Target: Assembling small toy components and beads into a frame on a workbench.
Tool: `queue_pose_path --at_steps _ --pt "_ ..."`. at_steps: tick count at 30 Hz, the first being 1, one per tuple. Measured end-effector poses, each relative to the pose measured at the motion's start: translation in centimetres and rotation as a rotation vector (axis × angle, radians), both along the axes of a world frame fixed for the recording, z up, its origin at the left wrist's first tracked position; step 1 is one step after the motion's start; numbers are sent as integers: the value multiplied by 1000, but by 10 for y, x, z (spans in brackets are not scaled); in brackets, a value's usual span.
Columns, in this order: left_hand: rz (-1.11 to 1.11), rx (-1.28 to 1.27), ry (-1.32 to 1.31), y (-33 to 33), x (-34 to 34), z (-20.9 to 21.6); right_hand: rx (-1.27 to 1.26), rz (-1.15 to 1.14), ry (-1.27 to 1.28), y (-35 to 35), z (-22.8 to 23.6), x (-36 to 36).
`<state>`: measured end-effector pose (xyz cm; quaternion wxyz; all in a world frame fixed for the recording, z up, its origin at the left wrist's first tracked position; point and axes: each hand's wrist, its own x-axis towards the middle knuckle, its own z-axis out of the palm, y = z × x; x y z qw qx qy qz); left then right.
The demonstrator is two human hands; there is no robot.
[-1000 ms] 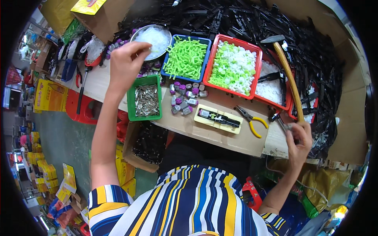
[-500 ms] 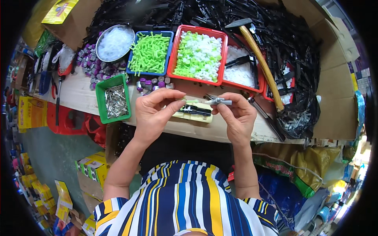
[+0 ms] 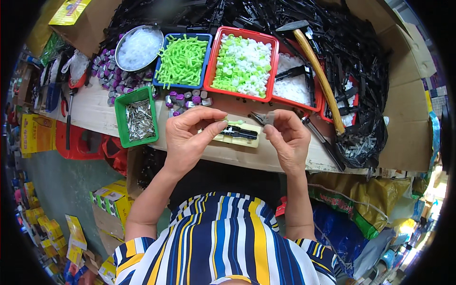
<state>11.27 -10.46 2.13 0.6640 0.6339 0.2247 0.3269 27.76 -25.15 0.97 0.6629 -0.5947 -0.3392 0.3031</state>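
My left hand (image 3: 192, 135) is closed in a pinch on a small light-green plastic piece (image 3: 234, 122), above the cream block (image 3: 241, 142). On that block lies a long black plastic part (image 3: 243, 133). My right hand (image 3: 290, 137) is closed, its thumb and fingertips together around a small greyish, see-through-looking piece (image 3: 270, 117) that I cannot name. Beside those fingertips is a dark pointed metal tool (image 3: 257, 117); its rear end is hidden, and I cannot tell whether the hand touches it.
Beyond my hands stand a green tray of metal pins (image 3: 139, 119), a blue tray of green sticks (image 3: 183, 61) and a red tray of green and white pieces (image 3: 243, 65). A wooden-handled hammer (image 3: 319, 78) lies at right, by heaped black parts (image 3: 365, 61).
The grey cylinder seen at my right fingertips is no longer visible there; a paler piece shows instead. My left hand keeps its pinch, and the black part shows more fully.
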Motion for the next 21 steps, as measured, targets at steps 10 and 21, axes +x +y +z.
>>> queue_pose_path --at_steps 10,21 --pt "-19 -6 3 -1 0 -2 -53 -18 -274 -5 8 3" --pt "-81 44 99 -6 5 -3 -21 1 -313 -5 4 -1"
